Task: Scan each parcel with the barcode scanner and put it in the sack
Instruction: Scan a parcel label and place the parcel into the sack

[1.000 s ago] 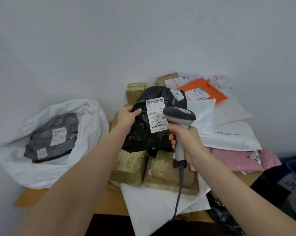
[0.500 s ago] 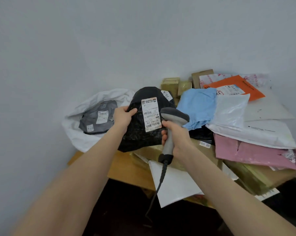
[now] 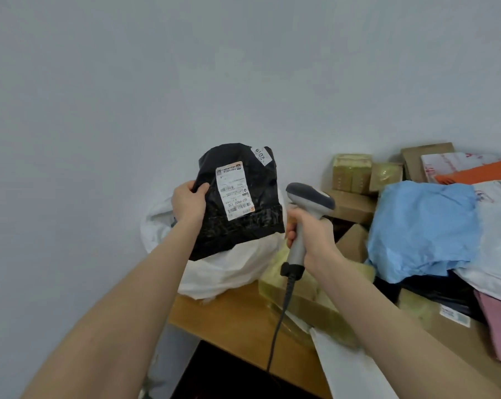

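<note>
The left hand (image 3: 189,207) grips the parcel (image 3: 255,223) at its left edge, thumb on the front and fingers behind. One second ago it held this black bag in front of the pile, with the scanner head right before the label. Now the bag is carried to the left and hangs above the open sack (image 3: 229,269). Its lower edge is in front of the sack's white rim, and I cannot tell whether they touch. The label (image 3: 233,190) still faces me, with the barcode at its lower end.

The sack itself was at the far left of the view before. Now it stands in the middle behind the bag, because the head has turned with the move.

The scanner (image 3: 309,197) is no longer before the label. Its head is just beside the bag's right edge and apart from it. The right hand (image 3: 315,240) is closed around the handle, and the cable hangs down over the table (image 3: 232,321).

To the right, the blue bag (image 3: 422,228) and the other parcels lie where they were.

From this I judge that the scan of this bag is finished and that the putting-in has begun. The bag is not in the sack yet. The left hand has to lower it past the rim and let go. The film is soft, so it may fold or catch on the rim.
</note>
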Motion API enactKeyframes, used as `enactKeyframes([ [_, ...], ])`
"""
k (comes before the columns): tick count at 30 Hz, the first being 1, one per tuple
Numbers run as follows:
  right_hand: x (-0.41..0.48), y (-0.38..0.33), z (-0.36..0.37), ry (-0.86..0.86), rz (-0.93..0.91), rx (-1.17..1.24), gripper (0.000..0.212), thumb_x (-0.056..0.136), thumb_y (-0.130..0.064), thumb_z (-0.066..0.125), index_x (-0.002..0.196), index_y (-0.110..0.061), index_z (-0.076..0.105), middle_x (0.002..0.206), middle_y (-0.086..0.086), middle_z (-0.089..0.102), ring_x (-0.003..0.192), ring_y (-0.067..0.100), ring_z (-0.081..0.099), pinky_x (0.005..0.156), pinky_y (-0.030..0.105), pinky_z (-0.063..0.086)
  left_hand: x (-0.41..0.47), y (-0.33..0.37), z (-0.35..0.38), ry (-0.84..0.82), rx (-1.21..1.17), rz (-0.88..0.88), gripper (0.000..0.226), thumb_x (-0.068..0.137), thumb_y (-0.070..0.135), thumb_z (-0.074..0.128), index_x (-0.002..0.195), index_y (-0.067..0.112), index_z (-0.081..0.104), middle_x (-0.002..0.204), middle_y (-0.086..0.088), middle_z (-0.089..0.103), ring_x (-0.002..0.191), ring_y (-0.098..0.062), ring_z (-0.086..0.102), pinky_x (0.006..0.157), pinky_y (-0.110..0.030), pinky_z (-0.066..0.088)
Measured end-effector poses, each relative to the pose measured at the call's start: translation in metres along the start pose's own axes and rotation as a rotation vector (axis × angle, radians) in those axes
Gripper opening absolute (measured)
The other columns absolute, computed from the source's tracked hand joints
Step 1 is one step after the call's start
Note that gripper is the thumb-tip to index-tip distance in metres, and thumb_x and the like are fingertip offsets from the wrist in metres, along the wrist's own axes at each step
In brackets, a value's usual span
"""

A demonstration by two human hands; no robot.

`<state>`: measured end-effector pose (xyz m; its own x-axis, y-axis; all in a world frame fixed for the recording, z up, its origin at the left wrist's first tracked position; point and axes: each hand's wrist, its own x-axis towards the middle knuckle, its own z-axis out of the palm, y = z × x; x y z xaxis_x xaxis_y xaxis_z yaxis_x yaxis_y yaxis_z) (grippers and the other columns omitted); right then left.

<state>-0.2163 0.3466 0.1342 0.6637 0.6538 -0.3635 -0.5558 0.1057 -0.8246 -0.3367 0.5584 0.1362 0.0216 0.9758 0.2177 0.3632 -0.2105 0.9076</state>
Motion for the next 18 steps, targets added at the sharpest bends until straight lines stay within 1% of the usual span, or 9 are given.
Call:
enactKeyframes([
  [2, 0.036, 0.009, 0.029, 0.034, 0.004, 0.007, 0.016, 0.085, -0.013, 0.069, 0.073, -0.008, 0.06, 0.046, 0.001, 0.056, 0.038, 0.009, 0.048, 0.042, 0.021, 0.043, 0.049, -0.013, 0.008, 0.012, 0.035, 0.038, 0.013, 0.088, 0.029, 0.063, 0.079, 0.021, 0.066, 0.068, 0.01, 0.061, 0.074, -0.02, 0.06, 0.067, -0.029, 0.042],
  [4, 0.072, 0.016, 0.06, 0.066, 0.014, 0.003, 0.014, 0.086, -0.015, 0.07, 0.077, -0.009, 0.061, 0.046, -0.001, 0.056, 0.039, 0.009, 0.049, 0.042, 0.022, 0.044, 0.095, -0.029, 0.019, 0.006, 0.075, 0.062, 0.014, 0.089, 0.03, 0.062, 0.084, 0.019, 0.068, 0.069, 0.007, 0.061, 0.073, -0.018, 0.058, 0.065, -0.027, 0.038],
  [7, 0.118, 0.027, 0.101, 0.1, 0.035, -0.005, 0.011, 0.086, -0.014, 0.069, 0.08, -0.009, 0.061, 0.046, -0.001, 0.056, 0.038, 0.009, 0.049, 0.042, 0.021, 0.044, 0.151, -0.059, 0.039, -0.064, 0.088, 0.026, 0.014, 0.09, 0.029, 0.062, 0.09, 0.017, 0.07, 0.078, 0.004, 0.065, 0.078, -0.019, 0.061, 0.07, -0.029, 0.043],
  [9, 0.145, 0.034, 0.12, 0.114, 0.036, 0.003, 0.009, 0.086, -0.012, 0.068, 0.082, -0.009, 0.06, 0.046, -0.001, 0.055, 0.038, 0.009, 0.047, 0.04, 0.021, 0.043, 0.178, -0.083, 0.056, -0.133, 0.088, -0.035, 0.011, 0.091, 0.028, 0.061, 0.091, 0.019, 0.068, 0.081, 0.003, 0.066, 0.083, -0.022, 0.064, 0.076, -0.034, 0.049],
  [11, 0.166, 0.04, 0.13, 0.146, 0.035, -0.01, 0.008, 0.086, -0.012, 0.068, 0.084, -0.008, 0.06, 0.045, -0.001, 0.054, 0.037, 0.009, 0.047, 0.04, 0.021, 0.043, 0.192, -0.113, 0.072, -0.196, 0.125, -0.127, 0.015, 0.092, 0.029, 0.06, 0.098, 0.017, 0.067, 0.09, -0.002, 0.068, 0.091, -0.027, 0.065, 0.081, -0.038, 0.05],
  [14, 0.192, 0.051, 0.136, 0.205, 0.049, -0.041, 0.009, 0.086, -0.013, 0.069, 0.083, -0.008, 0.061, 0.045, 0.0, 0.053, 0.037, 0.009, 0.046, 0.04, 0.022, 0.042, 0.192, -0.162, 0.093, -0.33, 0.331, -0.249, 0.032, 0.091, 0.029, 0.063, 0.117, 0.011, 0.064, 0.111, -0.01, 0.068, 0.104, -0.031, 0.062, 0.089, -0.041, 0.05],
  [15, 0.199, 0.054, 0.136, 0.223, 0.061, -0.048, 0.009, 0.086, -0.013, 0.069, 0.083, -0.009, 0.062, 0.045, -0.001, 0.053, 0.037, 0.009, 0.046, 0.04, 0.022, 0.042, 0.187, -0.177, 0.098, -0.392, 0.402, -0.269, 0.034, 0.089, 0.027, 0.064, 0.12, 0.011, 0.063, 0.115, -0.012, 0.067, 0.106, -0.032, 0.061, 0.091, -0.041, 0.05],
  [17, 0.212, 0.06, 0.137, 0.239, 0.089, -0.049, 0.008, 0.086, -0.013, 0.068, 0.084, -0.009, 0.062, 0.046, -0.001, 0.054, 0.037, 0.009, 0.046, 0.04, 0.022, 0.041, 0.176, -0.199, 0.107, -0.528, 0.524, -0.275, 0.032, 0.087, 0.022, 0.066, 0.116, 0.009, 0.063, 0.116, -0.014, 0.066, 0.106, -0.032, 0.061, 0.089, -0.04, 0.05],
  [18, 0.217, 0.063, 0.137, 0.241, 0.099, -0.05, 0.008, 0.086, -0.014, 0.068, 0.085, -0.009, 0.062, 0.046, -0.001, 0.054, 0.037, 0.008, 0.046, 0.04, 0.021, 0.041, 0.172, -0.206, 0.109, -0.568, 0.569, -0.272, 0.031, 0.086, 0.02, 0.066, 0.113, 0.007, 0.062, 0.115, -0.015, 0.065, 0.106, -0.032, 0.061, 0.087, -0.039, 0.05],
])
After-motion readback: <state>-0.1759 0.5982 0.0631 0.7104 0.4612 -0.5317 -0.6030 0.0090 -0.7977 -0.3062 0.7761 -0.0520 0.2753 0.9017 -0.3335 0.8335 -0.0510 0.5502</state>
